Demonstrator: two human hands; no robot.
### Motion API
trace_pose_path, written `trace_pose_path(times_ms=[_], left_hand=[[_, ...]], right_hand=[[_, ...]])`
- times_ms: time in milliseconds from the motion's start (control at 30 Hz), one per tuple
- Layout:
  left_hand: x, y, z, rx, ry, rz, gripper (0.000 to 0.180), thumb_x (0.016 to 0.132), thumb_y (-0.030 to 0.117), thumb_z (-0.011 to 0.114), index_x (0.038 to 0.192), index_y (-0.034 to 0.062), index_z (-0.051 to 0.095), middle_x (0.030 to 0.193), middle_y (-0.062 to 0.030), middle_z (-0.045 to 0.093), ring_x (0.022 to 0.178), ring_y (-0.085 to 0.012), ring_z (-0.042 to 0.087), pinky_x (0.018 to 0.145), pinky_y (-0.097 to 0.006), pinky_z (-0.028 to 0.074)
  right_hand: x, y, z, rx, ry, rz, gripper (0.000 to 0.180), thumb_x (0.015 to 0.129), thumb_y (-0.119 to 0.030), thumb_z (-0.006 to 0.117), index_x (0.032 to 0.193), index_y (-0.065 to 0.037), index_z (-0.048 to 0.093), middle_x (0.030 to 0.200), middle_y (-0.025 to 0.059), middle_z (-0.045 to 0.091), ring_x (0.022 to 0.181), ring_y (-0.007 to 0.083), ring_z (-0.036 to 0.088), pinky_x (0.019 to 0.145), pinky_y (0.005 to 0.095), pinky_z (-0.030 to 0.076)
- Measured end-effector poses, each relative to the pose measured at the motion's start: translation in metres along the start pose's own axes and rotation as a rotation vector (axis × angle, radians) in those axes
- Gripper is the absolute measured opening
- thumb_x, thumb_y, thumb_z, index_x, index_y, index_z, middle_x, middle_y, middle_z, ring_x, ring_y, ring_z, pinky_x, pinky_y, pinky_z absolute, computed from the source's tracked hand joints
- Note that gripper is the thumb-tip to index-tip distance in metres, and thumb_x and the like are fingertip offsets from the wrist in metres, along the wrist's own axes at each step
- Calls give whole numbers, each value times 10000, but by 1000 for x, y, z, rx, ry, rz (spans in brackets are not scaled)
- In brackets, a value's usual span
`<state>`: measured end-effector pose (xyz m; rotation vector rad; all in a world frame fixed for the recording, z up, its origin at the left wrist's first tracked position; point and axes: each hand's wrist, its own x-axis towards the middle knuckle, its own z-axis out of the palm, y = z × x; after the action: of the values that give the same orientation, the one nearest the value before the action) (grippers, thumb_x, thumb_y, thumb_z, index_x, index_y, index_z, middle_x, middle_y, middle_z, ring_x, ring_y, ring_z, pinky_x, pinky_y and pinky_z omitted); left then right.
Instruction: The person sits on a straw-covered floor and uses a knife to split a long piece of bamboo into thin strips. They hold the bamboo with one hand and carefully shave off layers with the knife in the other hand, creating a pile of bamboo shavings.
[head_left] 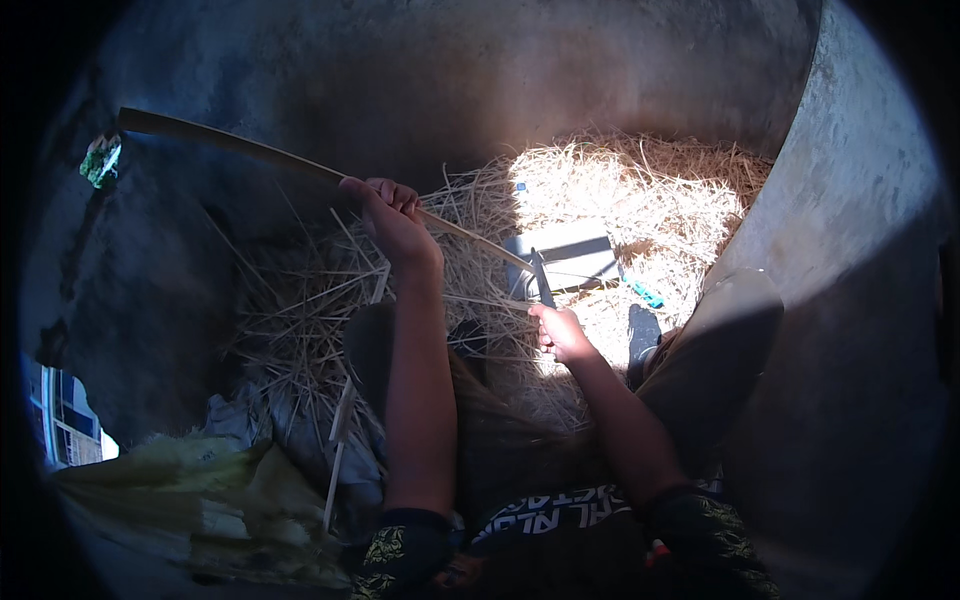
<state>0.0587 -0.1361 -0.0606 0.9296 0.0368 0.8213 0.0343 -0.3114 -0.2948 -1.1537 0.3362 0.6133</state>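
The wide fisheye sits on the head of the person seated here, left one of the worn pair, tipped down and forward, with black closing round the corners. It's close in: the dark shirt [560,565] takes the bottom middle of the frame, and the forearms [420,410] rise toward the left hand [398,228] and right hand [562,335] around the centre. Farther off, the straw [665,175] lies upper right of centre and the grey wall [430,80] spans the top.

The left hand [395,220] partly hides a strip [240,146].
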Motion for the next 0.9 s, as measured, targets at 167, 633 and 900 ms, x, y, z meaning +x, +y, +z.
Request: trace_pose_path(times_ms=[167,633,900], left_hand=[[-5,-1,2,5,-14,18,596,947,697,393,715,151,335,634,48,264,572,-106,273,618,-272,270],[-15,-18,1,-68,-382,61,655,936,742,330,617,178,239,523,59,147,473,-97,112,483,-294,148],[-9,-12,-11,-18,-265,116,649,930,750,333,625,185,240,497,59,156,441,-88,123,452,-277,129]], right_hand=[[-59,-55,32,-81,-70,-486,260,916,-208,688,758,-75,529,565,-33,477,450,56,443,432,255,372],[-67,-41,61,478,41,-915,223,981,-49,503,758,-55,502,557,-27,396,434,71,362,436,262,338],[-54,-32,38,-648,168,-521,387,886,-270,614,694,65,579,544,119,557,525,190,593,536,336,465]])
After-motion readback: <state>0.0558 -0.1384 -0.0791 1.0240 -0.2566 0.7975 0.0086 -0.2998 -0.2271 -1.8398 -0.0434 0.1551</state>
